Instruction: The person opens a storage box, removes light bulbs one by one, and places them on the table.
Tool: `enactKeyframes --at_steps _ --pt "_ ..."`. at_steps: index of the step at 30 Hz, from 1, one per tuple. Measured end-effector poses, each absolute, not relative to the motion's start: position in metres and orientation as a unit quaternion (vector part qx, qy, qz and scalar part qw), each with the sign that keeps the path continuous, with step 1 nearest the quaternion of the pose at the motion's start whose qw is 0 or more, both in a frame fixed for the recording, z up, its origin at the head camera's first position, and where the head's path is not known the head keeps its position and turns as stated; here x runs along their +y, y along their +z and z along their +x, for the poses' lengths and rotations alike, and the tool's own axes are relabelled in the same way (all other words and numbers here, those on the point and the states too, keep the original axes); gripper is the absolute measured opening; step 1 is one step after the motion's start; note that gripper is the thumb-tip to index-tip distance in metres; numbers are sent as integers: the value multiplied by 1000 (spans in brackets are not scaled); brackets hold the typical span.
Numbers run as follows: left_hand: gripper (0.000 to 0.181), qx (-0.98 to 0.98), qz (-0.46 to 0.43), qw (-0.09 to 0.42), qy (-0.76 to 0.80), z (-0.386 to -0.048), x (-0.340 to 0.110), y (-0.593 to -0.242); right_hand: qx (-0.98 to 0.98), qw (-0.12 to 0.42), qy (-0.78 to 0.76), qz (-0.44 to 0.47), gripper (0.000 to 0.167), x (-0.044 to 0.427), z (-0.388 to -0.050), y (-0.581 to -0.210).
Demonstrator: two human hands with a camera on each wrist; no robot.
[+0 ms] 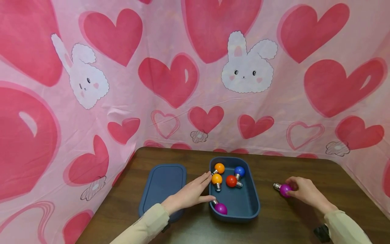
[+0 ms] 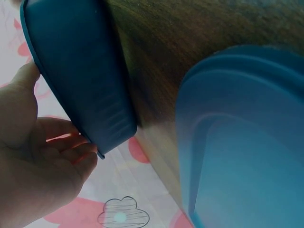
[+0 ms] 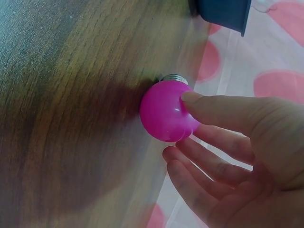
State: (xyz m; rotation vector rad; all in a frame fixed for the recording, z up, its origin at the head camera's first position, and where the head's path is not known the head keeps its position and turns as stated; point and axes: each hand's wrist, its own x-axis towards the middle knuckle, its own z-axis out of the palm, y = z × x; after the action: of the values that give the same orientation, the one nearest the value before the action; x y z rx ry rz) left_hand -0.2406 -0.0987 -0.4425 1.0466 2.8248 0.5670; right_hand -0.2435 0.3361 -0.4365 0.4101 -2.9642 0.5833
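My right hand [image 1: 305, 192] pinches a purple light bulb [image 1: 285, 190] between thumb and fingers on the table, right of a dark blue box. The bulb's metal screw base [image 3: 175, 78] points toward the box in the head view. My left hand [image 1: 192, 191] rests its fairly straight fingers and thumb on the left rim of the box [image 1: 255, 203]. Inside lie two orange bulbs [image 1: 217, 179], a red bulb [image 1: 231, 181], a blue bulb [image 1: 239, 171] and another purple bulb [image 1: 221, 208]. In the left wrist view, the left hand [image 2: 42, 152] touches the box's outer edge.
A dark blue lid [image 1: 166, 184] lies flat on the wooden table [image 1: 195, 230], left of the box and partly behind the left forearm. Pink cloth with hearts and rabbits [image 1: 207, 84] hangs behind the table and along its sides.
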Motion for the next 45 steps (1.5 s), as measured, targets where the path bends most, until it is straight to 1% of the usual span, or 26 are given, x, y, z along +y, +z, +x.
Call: enactKeyframes --at_steps 7,14,22,32,45 --pt "84 921 343 36 183 -241 -99 -443 -970 58 190 140 29 336 -242 -438" --pt "84 920 343 39 186 -240 -99 -443 -972 50 187 137 29 336 -239 -438" --pt "83 919 346 32 184 -239 -99 -442 -971 59 186 140 29 335 -237 -438" --pt "82 921 344 31 182 -239 -98 -441 -968 42 203 143 27 331 -234 -437" --pt "82 921 342 33 182 -239 -98 -441 -966 59 204 151 28 333 -233 -438"
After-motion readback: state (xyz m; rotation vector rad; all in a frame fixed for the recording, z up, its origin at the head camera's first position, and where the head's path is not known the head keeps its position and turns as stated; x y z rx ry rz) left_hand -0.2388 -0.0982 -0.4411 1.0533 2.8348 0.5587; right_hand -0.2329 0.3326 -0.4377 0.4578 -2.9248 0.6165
